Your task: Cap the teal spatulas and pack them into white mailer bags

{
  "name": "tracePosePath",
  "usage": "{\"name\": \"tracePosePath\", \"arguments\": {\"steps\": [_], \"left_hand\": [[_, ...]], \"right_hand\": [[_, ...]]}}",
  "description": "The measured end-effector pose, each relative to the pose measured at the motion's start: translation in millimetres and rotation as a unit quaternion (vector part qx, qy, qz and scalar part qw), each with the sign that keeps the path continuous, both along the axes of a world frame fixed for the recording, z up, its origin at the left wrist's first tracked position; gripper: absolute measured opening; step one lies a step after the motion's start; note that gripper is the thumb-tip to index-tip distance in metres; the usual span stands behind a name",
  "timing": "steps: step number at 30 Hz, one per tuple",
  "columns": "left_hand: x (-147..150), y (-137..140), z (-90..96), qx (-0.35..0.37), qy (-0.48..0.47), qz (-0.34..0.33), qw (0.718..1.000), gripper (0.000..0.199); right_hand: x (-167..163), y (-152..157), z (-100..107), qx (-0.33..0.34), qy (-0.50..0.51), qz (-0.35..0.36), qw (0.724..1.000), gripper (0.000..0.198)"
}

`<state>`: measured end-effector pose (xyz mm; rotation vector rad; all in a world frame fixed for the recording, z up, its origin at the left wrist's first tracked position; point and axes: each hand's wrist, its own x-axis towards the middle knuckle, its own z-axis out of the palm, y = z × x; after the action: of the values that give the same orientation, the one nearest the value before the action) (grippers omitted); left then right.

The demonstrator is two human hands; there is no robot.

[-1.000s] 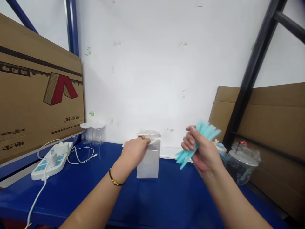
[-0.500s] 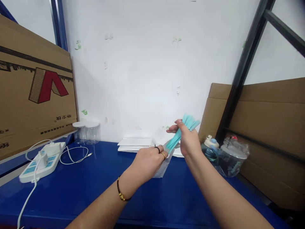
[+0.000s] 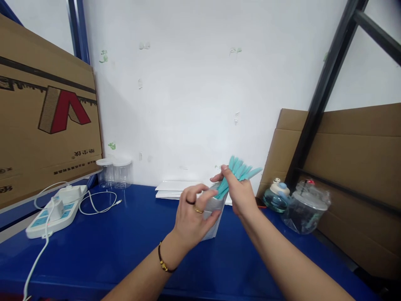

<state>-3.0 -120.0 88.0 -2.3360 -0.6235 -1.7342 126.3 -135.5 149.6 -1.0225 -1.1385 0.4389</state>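
My right hand (image 3: 239,190) is closed around a bundle of thin turquoise strips (image 3: 239,169). Their upper ends fan out above the hand, and the lower ends reach into the mouth of a greyish-white bag (image 3: 214,225). The bag stands on the blue table, leaning slightly. At its left side is my left hand (image 3: 196,213), its thumb and fingers apart around the bag's upper edge. It wears two rings and a dark bracelet with gold beads. What exactly the strips are, I cannot make out.
Folded white sheets or bags (image 3: 175,186) lie by the wall. A power strip (image 3: 59,213) with white cables and two clear jars (image 3: 122,175) are at left. On the right stand a teal bottle (image 3: 275,198) and a plastic-wrapped container (image 3: 305,209). Cardboard (image 3: 354,175) flanks the table.
My left hand has loosened from its pinch at the bag's rim and spread its fingers. My right hand has moved left and slightly down with the strips, deeper toward the bag.
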Motion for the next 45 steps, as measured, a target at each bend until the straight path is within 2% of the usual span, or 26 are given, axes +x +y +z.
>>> {"name": "tracePosePath", "arguments": {"steps": [2, 4, 5, 7, 10, 13, 18, 24, 27, 29, 32, 36, 40, 45], "left_hand": [[1, 2, -9.7, -0.087, -0.080, -0.032, 0.992, 0.078], [1, 5, -19.5, -0.209, -0.078, -0.103, 0.969, 0.091], [0, 8, -24.2, -0.272, -0.059, -0.151, 0.948, 0.088], [-2, 15, -32.4, -0.383, -0.021, -0.241, 0.891, 0.069], [-4, 25, -40.5, -0.484, -0.009, -0.307, 0.820, 0.040], [-3, 30, -43.6, -0.521, -0.035, -0.338, 0.783, 0.039], [-1, 30, -45.3, -0.540, -0.071, -0.379, 0.748, 0.049], [-3, 34, -48.0, -0.583, -0.082, -0.444, 0.675, 0.045], [-1, 35, -49.4, -0.587, -0.078, -0.460, 0.661, 0.040], [0, 34, -49.4, -0.584, -0.084, -0.464, 0.660, 0.041], [1, 31, -47.8, -0.578, -0.076, -0.473, 0.661, 0.046], [1, 30, -47.0, -0.578, -0.069, -0.472, 0.662, 0.046], [1, 29, -47.9, -0.581, -0.080, -0.462, 0.665, 0.048], [-1, 27, -46.5, -0.585, -0.077, -0.463, 0.662, 0.048]], "right_hand": [[-2, -1, 1, 0.012, -0.006, 0.036, 0.999, 0.040], [-1, -3, 3, 0.015, -0.038, 0.098, 0.994, 0.039], [1, -4, 4, 0.014, -0.063, 0.135, 0.989, 0.038], [7, -6, 8, 0.008, -0.122, 0.202, 0.972, 0.036], [20, -5, 15, -0.026, -0.201, 0.251, 0.947, 0.029], [29, 0, 18, -0.093, -0.241, 0.243, 0.935, 0.035], [35, 6, 19, -0.154, -0.262, 0.288, 0.908, 0.032], [45, 10, 29, -0.208, -0.249, 0.276, 0.905, 0.036], [47, 11, 27, -0.265, -0.251, 0.252, 0.896, 0.033], [47, 11, 25, -0.282, -0.232, 0.240, 0.900, 0.028], [48, 11, 24, -0.265, -0.206, 0.273, 0.901, 0.034], [47, 12, 26, -0.243, -0.237, 0.341, 0.876, 0.029], [45, 11, 29, -0.246, -0.245, 0.349, 0.871, 0.028], [50, 5, 31, -0.212, -0.233, 0.328, 0.891, 0.027]]}}
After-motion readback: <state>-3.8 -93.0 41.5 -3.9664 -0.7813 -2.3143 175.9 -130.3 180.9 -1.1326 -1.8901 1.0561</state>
